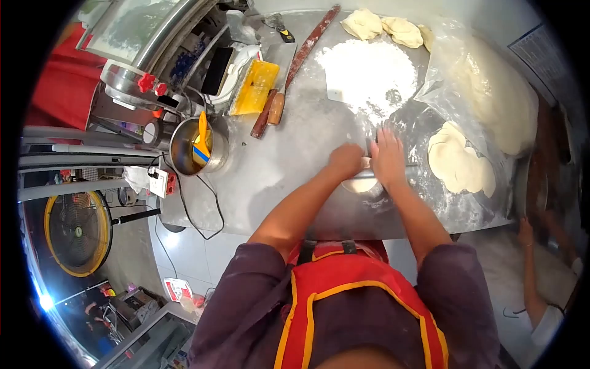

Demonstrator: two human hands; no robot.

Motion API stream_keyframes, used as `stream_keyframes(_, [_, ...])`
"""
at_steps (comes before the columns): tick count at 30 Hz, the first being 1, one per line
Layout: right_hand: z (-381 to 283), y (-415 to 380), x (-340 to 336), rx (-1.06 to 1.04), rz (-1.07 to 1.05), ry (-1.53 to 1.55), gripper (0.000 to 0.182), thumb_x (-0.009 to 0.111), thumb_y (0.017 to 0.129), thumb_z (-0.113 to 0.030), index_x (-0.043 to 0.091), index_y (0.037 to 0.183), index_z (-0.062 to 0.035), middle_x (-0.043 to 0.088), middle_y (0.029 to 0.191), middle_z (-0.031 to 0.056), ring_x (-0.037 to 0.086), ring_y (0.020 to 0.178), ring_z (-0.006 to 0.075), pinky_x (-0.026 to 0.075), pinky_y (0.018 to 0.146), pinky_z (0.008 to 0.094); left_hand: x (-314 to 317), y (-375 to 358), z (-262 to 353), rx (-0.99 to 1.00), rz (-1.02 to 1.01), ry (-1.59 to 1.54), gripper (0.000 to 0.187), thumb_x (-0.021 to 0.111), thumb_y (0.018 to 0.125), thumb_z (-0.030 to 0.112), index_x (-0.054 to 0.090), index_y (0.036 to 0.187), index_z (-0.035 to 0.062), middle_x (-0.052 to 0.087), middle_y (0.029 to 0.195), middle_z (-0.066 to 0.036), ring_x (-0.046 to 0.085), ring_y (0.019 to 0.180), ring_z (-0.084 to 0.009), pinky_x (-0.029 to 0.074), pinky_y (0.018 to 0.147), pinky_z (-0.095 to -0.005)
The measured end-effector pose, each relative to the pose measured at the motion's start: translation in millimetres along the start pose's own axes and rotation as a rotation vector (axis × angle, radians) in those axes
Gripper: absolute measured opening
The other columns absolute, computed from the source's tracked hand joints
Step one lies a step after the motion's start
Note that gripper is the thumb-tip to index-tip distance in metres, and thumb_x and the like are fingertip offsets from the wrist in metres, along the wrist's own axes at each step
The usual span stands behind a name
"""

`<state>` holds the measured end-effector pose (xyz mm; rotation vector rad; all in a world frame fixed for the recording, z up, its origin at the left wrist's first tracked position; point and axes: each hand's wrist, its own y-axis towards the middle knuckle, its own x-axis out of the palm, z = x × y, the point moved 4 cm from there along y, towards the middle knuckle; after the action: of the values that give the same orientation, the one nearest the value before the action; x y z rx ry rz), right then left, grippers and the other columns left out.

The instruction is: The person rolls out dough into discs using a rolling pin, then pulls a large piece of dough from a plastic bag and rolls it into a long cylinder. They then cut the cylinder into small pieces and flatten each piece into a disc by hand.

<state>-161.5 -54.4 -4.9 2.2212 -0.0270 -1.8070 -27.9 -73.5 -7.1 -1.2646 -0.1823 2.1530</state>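
My left hand [346, 160] is curled over the left part of a greyish rolling pin [413, 173], its fingers closed. On the right, my right hand [388, 158] lies over the pin with its fingers stretched forward and flat. Beneath the pin, a small flat round of dough [361, 185] shows between my hands, partly hidden by them. Several thin dough rounds [461, 161] lie overlapped to the right of my right hand. Ahead of both hands is a spread of white flour [372, 74].
A large dough mass [498, 92] under plastic sits at the right. Dough lumps [362, 24] lie at the back. At left stand a metal pot [176, 154] with an orange-handled tool and a yellow tray [257, 87], near a long reddish stick [312, 46]. Another person's arm [530, 270] appears far right.
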Motion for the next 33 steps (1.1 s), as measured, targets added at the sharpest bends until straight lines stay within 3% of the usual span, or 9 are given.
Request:
stream_keyframes(4, [-11,-127,-28,-0.094,-0.036,0.110,0.050,0.059,0.091,-0.026,0.052,0.130,0.0053,0.053,0.134,0.0238,0.050,0.126,0.0366,0.034,0.108,0.0539,15,-28,-49,-0.105,0.183,-0.172,0.019,0.061,0.083,0.022,0.071,0.093,0.0107,0.069,0.096,-0.016,0.066,0.092,-0.0362,0.052,0.078,-0.0459])
stream_keyframes(7, [-19,-89,-25,-0.069,0.013,-0.020,0.050,0.057,0.092,-0.028,0.052,0.130,0.0046,0.053,0.135,0.0235,0.049,0.127,0.0356,0.032,0.109,0.0539,27,-38,-43,0.026,-0.021,-0.208,0.020,0.061,0.084,0.025,0.071,0.092,0.0095,0.069,0.095,-0.017,0.066,0.091,-0.0372,0.051,0.078,-0.0474])
stream_keyframes(13, [-6,26,19,0.066,-0.027,-0.053,0.049,0.043,0.099,-0.031,0.048,0.134,0.0025,0.050,0.139,0.0196,0.044,0.131,0.0333,0.030,0.110,0.0527,3,2,-8,-0.038,0.087,-0.076,0.027,0.060,0.085,0.033,0.072,0.092,0.0099,0.070,0.092,-0.015,0.067,0.088,-0.0355,0.052,0.076,-0.0468])
stream_keyframes(16, [-17,-48,-5,-0.015,-0.096,-0.007,0.053,0.045,0.098,-0.032,0.046,0.136,0.0046,0.047,0.140,0.0236,0.043,0.131,0.0369,0.030,0.110,0.0522,-5,-15,-21,-0.082,0.065,-0.107,0.024,0.063,0.085,0.029,0.070,0.092,0.0065,0.069,0.095,-0.018,0.066,0.092,-0.0355,0.051,0.079,-0.0473])
stream_keyframes(18, [-18,-111,-23,-0.056,-0.198,0.083,0.055,0.060,0.089,-0.029,0.051,0.131,0.0051,0.050,0.137,0.0259,0.049,0.125,0.0379,0.033,0.108,0.0536,-5,-33,-48,-0.199,0.204,-0.235,0.025,0.063,0.085,0.028,0.070,0.095,0.0067,0.069,0.096,-0.017,0.066,0.092,-0.0357,0.051,0.079,-0.0474])
stream_keyframes(22, [-22,-74,-9,-0.128,0.041,-0.016,0.053,0.054,0.093,-0.033,0.051,0.131,0.0038,0.050,0.138,0.0237,0.048,0.128,0.0359,0.033,0.109,0.0534,16,-40,-52,0.021,0.003,-0.258,0.026,0.062,0.085,0.028,0.070,0.097,0.0064,0.070,0.093,-0.016,0.066,0.091,-0.0359,0.051,0.079,-0.0475])
stream_keyframes(26, [-22,25,15,0.035,-0.019,0.016,0.047,0.048,0.096,-0.026,0.048,0.133,0.0031,0.046,0.141,0.0219,0.043,0.131,0.0374,0.031,0.109,0.0543,-1,-14,-15,-0.047,0.083,-0.141,0.026,0.062,0.085,0.030,0.070,0.096,0.0082,0.070,0.093,-0.015,0.067,0.090,-0.0336,0.051,0.077,-0.0471])
stream_keyframes(29, [-24,-6,21,-0.112,-0.114,-0.081,0.053,0.047,0.098,-0.035,0.048,0.134,0.0028,0.050,0.139,0.0211,0.043,0.132,0.0334,0.029,0.112,0.0492,-6,-21,-22,-0.028,-0.021,-0.034,0.025,0.060,0.087,0.030,0.070,0.095,0.0083,0.070,0.092,-0.016,0.067,0.091,-0.0342,0.051,0.078,-0.0463])
stream_keyframes(33, [-30,-105,-20,-0.121,-0.139,0.106,0.056,0.058,0.090,-0.029,0.049,0.134,0.0048,0.048,0.139,0.0255,0.048,0.127,0.0385,0.033,0.108,0.0529,9,-48,-74,-0.153,0.195,-0.262,0.034,0.055,0.087,0.036,0.070,0.101,0.0095,0.070,0.097,-0.015,0.066,0.093,-0.0337,0.050,0.083,-0.0442])
